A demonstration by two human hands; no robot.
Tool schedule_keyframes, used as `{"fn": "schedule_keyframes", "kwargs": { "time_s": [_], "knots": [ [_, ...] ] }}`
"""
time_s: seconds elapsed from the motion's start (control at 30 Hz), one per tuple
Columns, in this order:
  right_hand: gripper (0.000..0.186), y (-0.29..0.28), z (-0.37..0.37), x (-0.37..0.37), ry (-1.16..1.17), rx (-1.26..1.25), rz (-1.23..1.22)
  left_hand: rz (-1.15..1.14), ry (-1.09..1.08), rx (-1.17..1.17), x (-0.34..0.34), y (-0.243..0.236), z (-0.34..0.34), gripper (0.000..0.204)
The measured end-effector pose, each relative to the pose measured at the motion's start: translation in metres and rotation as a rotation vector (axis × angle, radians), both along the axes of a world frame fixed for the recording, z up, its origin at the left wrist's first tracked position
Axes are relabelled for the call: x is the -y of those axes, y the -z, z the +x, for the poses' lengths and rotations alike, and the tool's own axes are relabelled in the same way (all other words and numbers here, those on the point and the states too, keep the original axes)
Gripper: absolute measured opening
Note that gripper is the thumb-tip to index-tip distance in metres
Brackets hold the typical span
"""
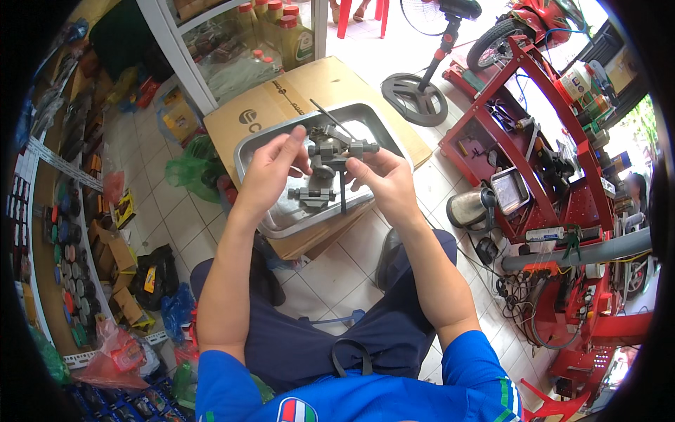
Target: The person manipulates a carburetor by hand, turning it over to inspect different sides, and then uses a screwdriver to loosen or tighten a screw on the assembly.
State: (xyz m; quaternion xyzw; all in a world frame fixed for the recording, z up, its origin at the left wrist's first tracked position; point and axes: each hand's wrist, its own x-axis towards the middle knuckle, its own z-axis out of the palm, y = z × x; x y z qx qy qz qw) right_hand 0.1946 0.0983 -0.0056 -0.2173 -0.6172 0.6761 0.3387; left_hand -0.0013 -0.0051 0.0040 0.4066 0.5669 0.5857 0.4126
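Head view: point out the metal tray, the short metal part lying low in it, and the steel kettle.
Metal tray (279, 214): head view, bare floor.
Metal part (313, 197): head view, main body.
Steel kettle (466, 209): head view, body's side.

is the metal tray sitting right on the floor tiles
No, the metal tray rests on top of a cardboard box.

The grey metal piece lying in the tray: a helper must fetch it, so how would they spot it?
On the big cardboard box sits a silver tray. The grey metal piece lies inside, in the half nearer the person. Unlike the metal tool in the right hand, it lies untouched.
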Motion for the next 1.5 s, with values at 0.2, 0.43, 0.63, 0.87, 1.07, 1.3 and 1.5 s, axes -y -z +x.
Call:
{"fn": "schedule_keyframes", "kwargs": {
  "time_s": [0.2, 0.43, 0.63, 0.87, 1.07, 1.3, 1.5],
  "knots": [
    [0.026, -0.002, 0.002, -0.002, 0.004, -0.014, -0.025, 0.144, -0.029, -0.103, 0.003, -0.014, 0.017, 0.030],
    [0.027, 0.002, 0.001, 0.000, 0.004, 0.016, 0.022, -0.079, 0.041, -0.043, 0.000, -0.007, 0.000, 0.029],
    [0.025, -0.003, 0.003, -0.002, 0.011, -0.013, -0.025, 0.202, -0.070, 0.001, 0.002, -0.017, 0.020, 0.024],
    [0.025, 0.001, 0.002, -0.001, 0.010, 0.015, 0.009, 0.060, 0.023, -0.098, 0.003, -0.011, 0.009, 0.026],
    [0.027, 0.000, -0.001, 0.002, -0.003, -0.006, -0.007, -0.040, 0.032, -0.022, 0.001, -0.001, -0.004, 0.035],
    [0.026, -0.001, 0.003, -0.002, 0.007, -0.011, -0.014, 0.144, -0.027, -0.097, 0.002, -0.014, 0.015, 0.026],
    [0.027, 0.002, 0.001, -0.001, 0.006, 0.008, 0.004, 0.018, 0.032, -0.074, 0.000, -0.009, 0.007, 0.033]
  ]
}}
